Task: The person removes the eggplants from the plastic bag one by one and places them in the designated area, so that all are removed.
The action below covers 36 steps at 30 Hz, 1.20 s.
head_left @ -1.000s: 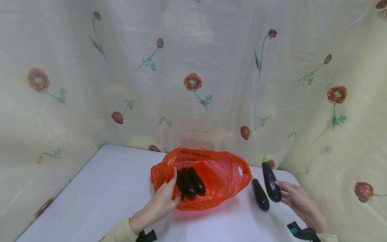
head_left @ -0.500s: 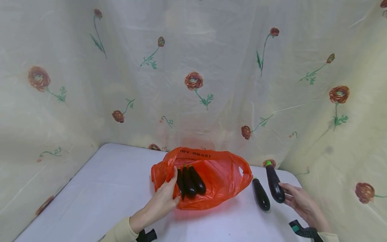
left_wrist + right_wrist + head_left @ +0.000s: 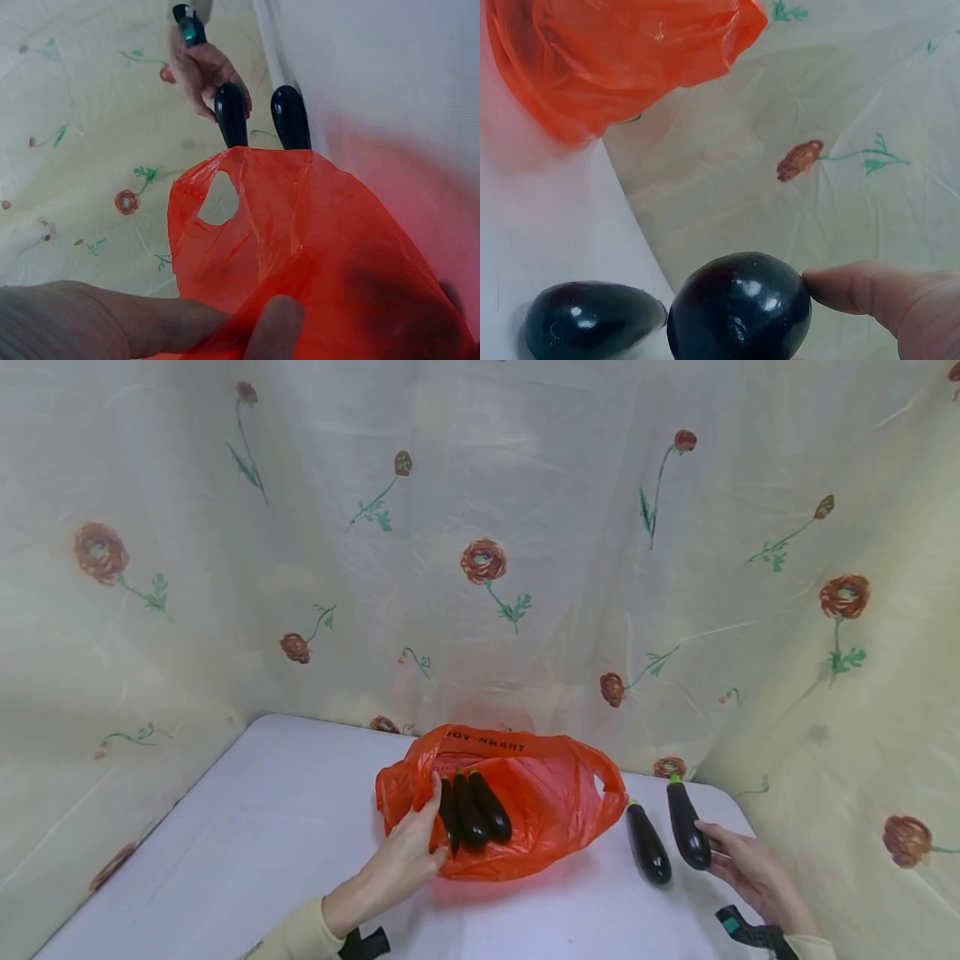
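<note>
The fingers of my right hand (image 3: pixel 753 872) pinch one eggplant (image 3: pixel 687 827) near its thick end, a digit pressed to its side and others beneath; its stem points away from me, and I cannot tell whether its underside touches the table. My left hand (image 3: pixel 405 847) grips the left edge of the red bag (image 3: pixel 547 802), the film caught between finger and thumb; the mouth gapes towards me.

Inside, three more eggplants (image 3: pixel 471 814) lie side by side, just beside my left fingers, the leftmost partly hidden; outside, a loose eggplant (image 3: pixel 648 847) rests on the table (image 3: pixel 300 827) between the bag and the one I hold, its stem end near the bag's right handle. The flowered sheet (image 3: pixel 562 485) hangs behind it all.

To do this well, I judge, my right grip wants to be firm but not hard, since that skin looks glossy and may slip; a hold nearer the middle would probably balance the weight better; my left hand should hold the film taut without tugging, as thin plastic could tear or tip the three; and my right knuckles should clear the loose one, which might roll.
</note>
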### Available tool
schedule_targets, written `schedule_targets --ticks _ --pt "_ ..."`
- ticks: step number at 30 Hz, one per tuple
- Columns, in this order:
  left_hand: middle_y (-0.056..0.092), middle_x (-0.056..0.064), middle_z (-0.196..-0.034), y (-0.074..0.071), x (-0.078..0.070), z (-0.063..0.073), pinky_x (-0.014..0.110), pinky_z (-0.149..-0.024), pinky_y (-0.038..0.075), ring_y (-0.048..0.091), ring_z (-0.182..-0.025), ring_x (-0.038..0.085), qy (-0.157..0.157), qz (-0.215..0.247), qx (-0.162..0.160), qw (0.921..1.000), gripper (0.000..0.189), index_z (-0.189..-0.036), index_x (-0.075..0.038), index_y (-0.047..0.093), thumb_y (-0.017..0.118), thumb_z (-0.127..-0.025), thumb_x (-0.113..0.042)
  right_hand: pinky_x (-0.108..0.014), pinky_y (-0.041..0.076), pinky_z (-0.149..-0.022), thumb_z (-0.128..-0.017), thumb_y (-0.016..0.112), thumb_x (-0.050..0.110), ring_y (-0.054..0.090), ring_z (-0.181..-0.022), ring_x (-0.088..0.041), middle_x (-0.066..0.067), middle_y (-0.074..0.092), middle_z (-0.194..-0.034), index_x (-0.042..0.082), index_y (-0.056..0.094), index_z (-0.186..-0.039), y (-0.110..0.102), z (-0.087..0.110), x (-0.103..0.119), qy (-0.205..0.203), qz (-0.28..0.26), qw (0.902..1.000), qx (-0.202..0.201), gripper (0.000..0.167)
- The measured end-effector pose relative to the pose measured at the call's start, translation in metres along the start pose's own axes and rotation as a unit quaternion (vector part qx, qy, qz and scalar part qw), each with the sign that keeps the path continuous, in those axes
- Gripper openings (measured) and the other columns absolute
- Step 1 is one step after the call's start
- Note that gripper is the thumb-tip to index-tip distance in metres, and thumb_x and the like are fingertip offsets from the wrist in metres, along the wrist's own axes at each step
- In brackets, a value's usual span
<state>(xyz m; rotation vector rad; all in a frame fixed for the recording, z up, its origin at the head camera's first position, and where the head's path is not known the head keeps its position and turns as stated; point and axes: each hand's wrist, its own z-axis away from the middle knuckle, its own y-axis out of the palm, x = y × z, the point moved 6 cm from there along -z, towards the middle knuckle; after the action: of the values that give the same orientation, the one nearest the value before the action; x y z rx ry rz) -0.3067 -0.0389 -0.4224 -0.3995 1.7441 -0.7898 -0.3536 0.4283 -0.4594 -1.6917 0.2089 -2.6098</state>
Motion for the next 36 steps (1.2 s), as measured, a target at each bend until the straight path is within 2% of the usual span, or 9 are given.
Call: schedule_targets --ticks 5,13,20,24,29,36 --pt "0.049 0.003 -0.08 0.0 0.0 0.0 0.021 -0.054 0.043 0.044 -0.066 0.015 -0.001 0.004 0.002 1.0 0.096 -0.155 -0.005 0.001 0.066 -0.084 0.0 -0.029 0.056 -0.082 -0.094 0.059 0.035 0.06 -0.085 -0.012 -0.011 0.055 -0.104 -0.016 0.017 -0.144 -0.004 -0.005 -0.005 0.005 0.001 1.0 -0.007 0.083" --pt "0.048 0.002 -0.077 0.0 -0.001 -0.001 0.022 -0.055 0.042 0.043 -0.066 0.015 0.0 -0.005 -0.002 1.0 0.097 -0.155 -0.006 0.0 0.065 -0.083 0.0 -0.025 0.057 -0.076 -0.094 0.059 0.03 0.062 -0.079 -0.008 0.0 0.063 -0.086 -0.018 0.023 -0.141 -0.008 -0.012 -0.015 0.004 -0.012 0.9997 -0.018 0.077" --pt "0.048 0.002 -0.075 0.001 0.0 -0.001 0.021 -0.053 0.042 0.044 -0.062 0.014 -0.002 0.002 0.001 1.0 0.098 -0.155 -0.006 -0.001 0.065 -0.083 0.001 -0.021 0.054 -0.065 -0.093 0.06 0.032 0.056 -0.073 -0.008 0.002 0.058 -0.08 -0.015 0.035 -0.134 -0.016 -0.018 -0.026 0.021 0.018 0.9983 -0.051 0.067" --pt "0.047 0.002 -0.073 0.001 0.001 -0.001 0.021 -0.051 0.042 0.043 -0.06 0.013 -0.008 0.003 0.002 1.0 0.097 -0.155 -0.006 0.0 0.065 -0.083 0.0 -0.021 0.052 -0.064 -0.092 0.06 0.034 0.053 -0.074 -0.009 0.003 0.056 -0.08 -0.014 0.037 -0.133 -0.017 -0.021 -0.029 0.024 0.041 0.9974 -0.055 0.067" --pt "0.047 0.003 -0.072 0.001 0.001 -0.001 0.021 -0.051 0.041 0.043 -0.061 0.014 -0.012 0.002 0.0 0.9999 0.097 -0.155 -0.007 -0.001 0.065 -0.084 0.0 -0.022 0.053 -0.067 -0.093 0.059 0.035 0.054 -0.078 -0.009 0.001 0.057 -0.085 -0.016 0.032 -0.139 -0.016 -0.025 -0.031 0.024 0.046 0.9974 -0.05 0.073" --pt "0.047 0.003 -0.071 0.001 0.001 -0.002 0.021 -0.053 0.042 0.044 -0.061 0.014 -0.02 -0.001 0.005 0.9998 0.098 -0.155 -0.007 -0.001 0.066 -0.084 -0.001 -0.025 0.053 -0.071 -0.09 0.064 0.038 0.056 -0.085 -0.013 -0.008 0.058 -0.098 -0.019 0.026 -0.142 -0.02 -0.029 -0.036 0.027 0.076 0.9941 -0.073 0.086"
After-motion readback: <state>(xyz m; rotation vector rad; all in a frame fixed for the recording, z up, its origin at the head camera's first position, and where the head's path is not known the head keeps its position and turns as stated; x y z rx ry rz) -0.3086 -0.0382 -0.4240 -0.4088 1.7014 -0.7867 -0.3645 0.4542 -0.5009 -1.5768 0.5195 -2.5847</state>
